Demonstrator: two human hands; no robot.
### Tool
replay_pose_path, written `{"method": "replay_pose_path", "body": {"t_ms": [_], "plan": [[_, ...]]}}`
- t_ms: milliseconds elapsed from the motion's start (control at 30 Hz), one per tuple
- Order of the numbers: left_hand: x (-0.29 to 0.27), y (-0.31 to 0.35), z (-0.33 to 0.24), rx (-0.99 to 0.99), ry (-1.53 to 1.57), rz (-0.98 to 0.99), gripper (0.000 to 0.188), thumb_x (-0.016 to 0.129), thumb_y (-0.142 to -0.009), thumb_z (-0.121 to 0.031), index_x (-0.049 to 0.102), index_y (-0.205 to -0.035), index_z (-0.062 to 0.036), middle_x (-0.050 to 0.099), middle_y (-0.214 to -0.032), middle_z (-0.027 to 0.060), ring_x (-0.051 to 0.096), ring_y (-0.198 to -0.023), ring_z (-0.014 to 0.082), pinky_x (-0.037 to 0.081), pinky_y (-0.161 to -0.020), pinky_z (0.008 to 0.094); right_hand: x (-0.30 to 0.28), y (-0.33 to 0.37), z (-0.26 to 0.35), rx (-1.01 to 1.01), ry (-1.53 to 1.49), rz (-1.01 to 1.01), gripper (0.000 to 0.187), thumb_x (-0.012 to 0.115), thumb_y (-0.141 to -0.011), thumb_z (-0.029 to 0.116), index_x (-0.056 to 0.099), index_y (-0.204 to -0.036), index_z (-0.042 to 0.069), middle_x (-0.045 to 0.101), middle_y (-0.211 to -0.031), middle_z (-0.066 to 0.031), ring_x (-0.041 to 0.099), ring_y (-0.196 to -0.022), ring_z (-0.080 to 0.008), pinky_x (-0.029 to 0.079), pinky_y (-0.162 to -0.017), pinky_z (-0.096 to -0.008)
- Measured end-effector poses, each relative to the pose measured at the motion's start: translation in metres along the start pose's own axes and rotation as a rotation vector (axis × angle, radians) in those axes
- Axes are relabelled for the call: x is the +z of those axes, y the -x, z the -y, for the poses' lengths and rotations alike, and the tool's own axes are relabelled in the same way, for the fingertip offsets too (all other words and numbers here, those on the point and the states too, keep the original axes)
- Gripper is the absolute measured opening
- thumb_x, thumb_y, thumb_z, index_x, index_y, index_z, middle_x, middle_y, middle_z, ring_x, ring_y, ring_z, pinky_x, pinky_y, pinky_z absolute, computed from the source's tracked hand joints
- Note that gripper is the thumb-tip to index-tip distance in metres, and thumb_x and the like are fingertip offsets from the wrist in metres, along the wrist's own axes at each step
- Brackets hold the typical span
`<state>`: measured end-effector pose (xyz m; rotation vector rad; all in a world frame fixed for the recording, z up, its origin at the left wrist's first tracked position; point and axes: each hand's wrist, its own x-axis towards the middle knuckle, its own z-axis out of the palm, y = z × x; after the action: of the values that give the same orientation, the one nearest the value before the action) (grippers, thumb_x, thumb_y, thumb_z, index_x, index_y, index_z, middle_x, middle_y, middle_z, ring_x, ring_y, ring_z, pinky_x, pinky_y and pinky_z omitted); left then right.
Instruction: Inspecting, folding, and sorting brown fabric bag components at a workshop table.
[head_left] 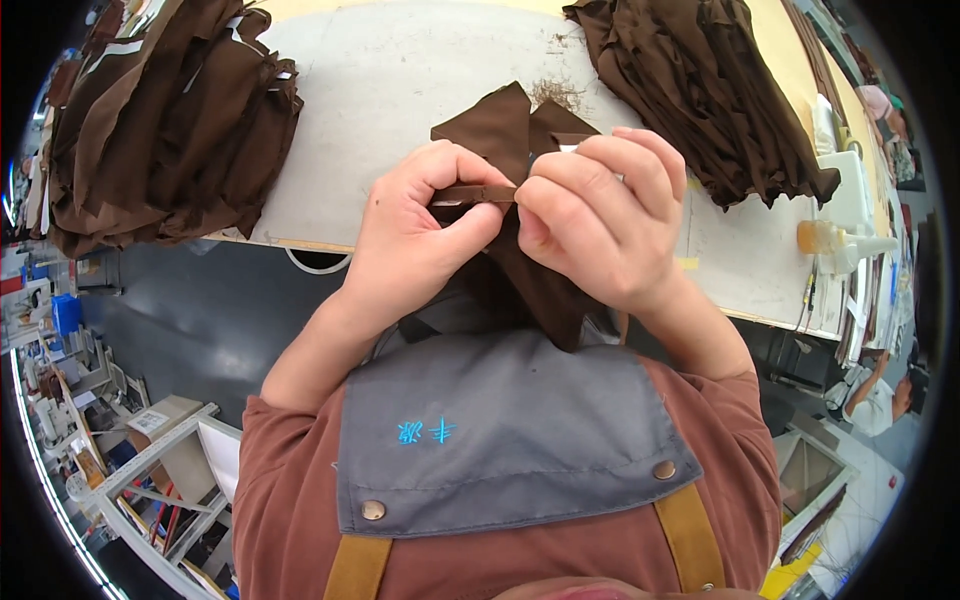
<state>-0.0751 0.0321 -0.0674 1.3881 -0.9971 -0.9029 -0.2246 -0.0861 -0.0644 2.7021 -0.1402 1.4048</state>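
We hold the folded edge (478,195) of the brown fabric (490,125) above the bench's (390,100) near side, its long axis running left to right, the left hand (405,225) pinching it between thumb and forefinger, the right hand (605,215), fingers closed, gripping its right end.

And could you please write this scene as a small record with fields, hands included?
Left hand: pinches a narrow fold of the brown fabric piece
Right hand: pinches the same fold, close to the left fingertips
Left pile: brown fabric, on the table
Right pile: brown fabric, same table
Bottle: partly amber, near table's right edge
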Motion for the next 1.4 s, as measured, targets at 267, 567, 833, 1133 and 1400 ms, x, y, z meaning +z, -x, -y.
{"method": "replay_pose_path", "body": {"t_ms": [267, 567, 833, 1133, 1400], "plan": [[-0.011, -0.001, -0.004, 0.064, -0.099, 0.065, 0.008, 0.066, -0.082, -0.002, 0.065, -0.09, -0.002, 0.058, -0.088, 0.0016, 0.051, -0.079, 0.0065, 0.042, -0.071, 0.0223, -0.016, -0.001, -0.031, 0.349, -0.625, 0.577, 0.029, 0.08, -0.074, 0.018, 0.064, -0.094, 0.003, 0.064, -0.088, -0.0052, 0.06, -0.09, -0.0228, 0.044, -0.092, -0.0367], [-0.012, -0.002, 0.005, -0.017, 0.137, 0.073, 0.005, 0.066, -0.091, -0.007, 0.069, -0.088, -0.0025, 0.062, -0.087, -0.0015, 0.053, -0.076, 0.005, 0.042, -0.067, 0.021, -0.017, -0.005, -0.019, 0.37, -0.706, 0.435, 0.015, 0.07, -0.083, 0.015, 0.064, -0.09, 0.004, 0.059, -0.08, -0.0048, 0.053, -0.076, -0.0205, 0.038, -0.077, -0.0316], [-0.011, -0.001, -0.004, 0.103, -0.171, 0.036, 0.004, 0.071, -0.086, -0.006, 0.068, -0.086, -0.0024, 0.057, -0.085, -0.0011, 0.051, -0.07, 0.0046, 0.041, -0.063, 0.0206, -0.009, 0.0, -0.013, 0.511, -0.623, 0.394, 0.014, 0.069, -0.086, 0.021, 0.067, -0.08, 0.009, 0.059, -0.069, -0.001, 0.055, -0.069, -0.0178, 0.037, -0.07, -0.0312], [-0.024, -0.006, 0.007, 0.022, 0.071, 0.141, 0.007, 0.069, -0.088, -0.009, 0.068, -0.085, -0.0026, 0.052, -0.085, -0.0009, 0.048, -0.075, 0.0053, 0.038, -0.063, 0.021, -0.011, 0.001, -0.012, 0.828, -1.024, 0.46, 0.011, 0.071, -0.084, 0.015, 0.072, -0.085, 0.004, 0.066, -0.071, 0.0014, 0.051, -0.062, -0.006, 0.041, -0.055, -0.0229], [-0.019, -0.002, 0.001, 0.068, -0.102, 0.162, 0.005, 0.065, -0.09, -0.007, 0.066, -0.087, -0.0023, 0.052, -0.087, -0.0003, 0.047, -0.075, 0.0066, 0.038, -0.064, 0.0217, -0.01, -0.002, -0.008, 0.918, -1.07, 0.54, 0.008, 0.072, -0.084, 0.009, 0.069, -0.082, 0.002, 0.058, -0.069, 0.003, 0.042, -0.058, -0.0043, 0.031, -0.051, -0.0231]]}}
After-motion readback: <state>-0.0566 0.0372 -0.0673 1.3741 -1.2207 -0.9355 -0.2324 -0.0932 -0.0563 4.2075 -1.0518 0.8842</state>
